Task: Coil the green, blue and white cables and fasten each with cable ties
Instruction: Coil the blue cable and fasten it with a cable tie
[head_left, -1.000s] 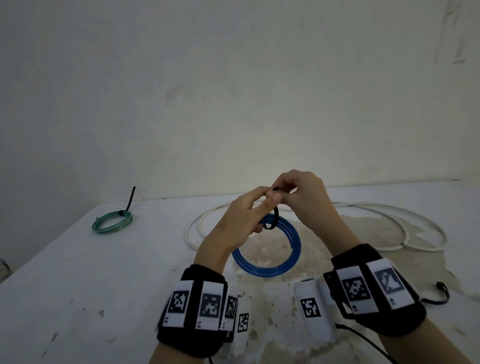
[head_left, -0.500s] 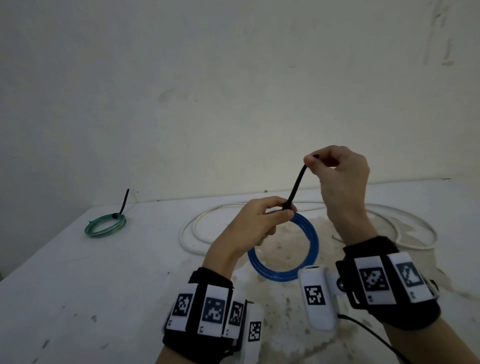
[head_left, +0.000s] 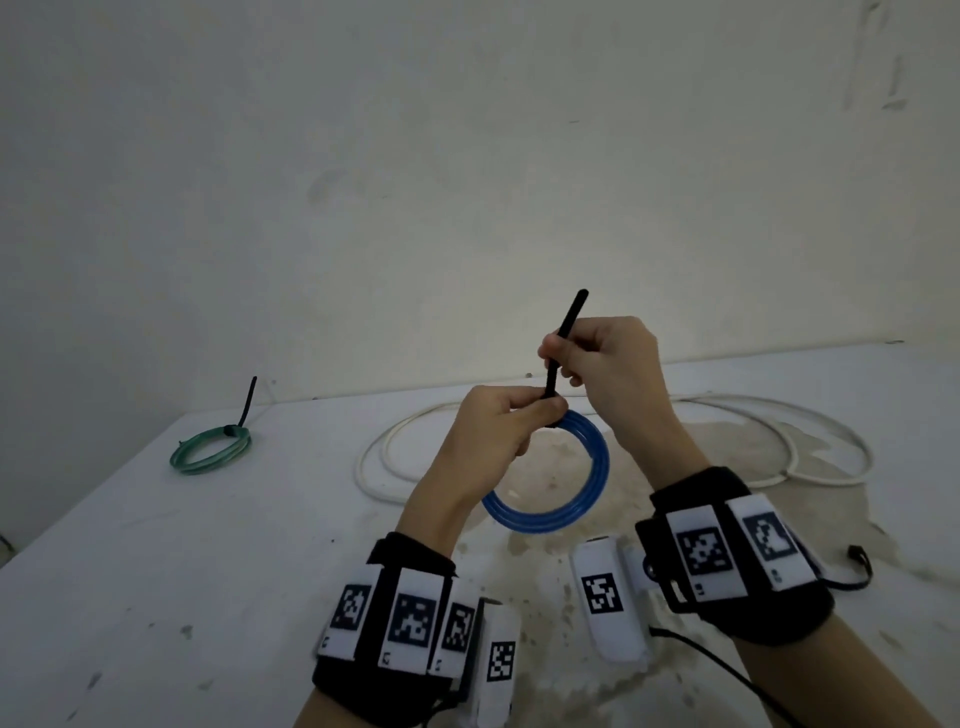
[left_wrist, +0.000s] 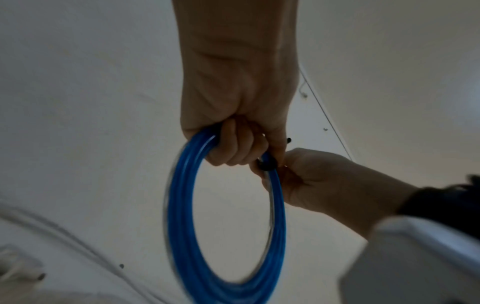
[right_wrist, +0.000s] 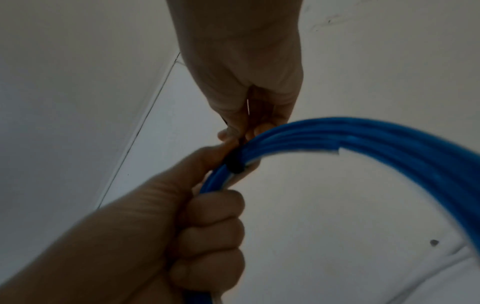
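Observation:
The blue cable (head_left: 550, 512) is wound into a ring and hangs above the table, gripped at its top by my left hand (head_left: 511, 415). A black cable tie (head_left: 563, 340) is cinched round the coil there, its tail sticking up. My right hand (head_left: 587, 358) pinches that tail just above the left hand. The left wrist view has the blue coil (left_wrist: 182, 226) hanging under the curled fingers (left_wrist: 233, 148); the right wrist view has the tie's band (right_wrist: 235, 162) wrapped round the blue strands (right_wrist: 363, 135). The green cable (head_left: 210, 449) lies coiled and tied at far left. The white cable (head_left: 810, 431) lies loose behind.
The white table (head_left: 182, 571) is stained around the middle and ends at a plain wall (head_left: 467, 182) behind. A black tie (head_left: 857, 566) lies at the right near my right wrist. The green coil's tie tail (head_left: 248, 400) stands up.
My right hand pulled the tie's tail up and out, closing the loop on the blue coil, then slid back down the tail to pinch it closer to my left hand.

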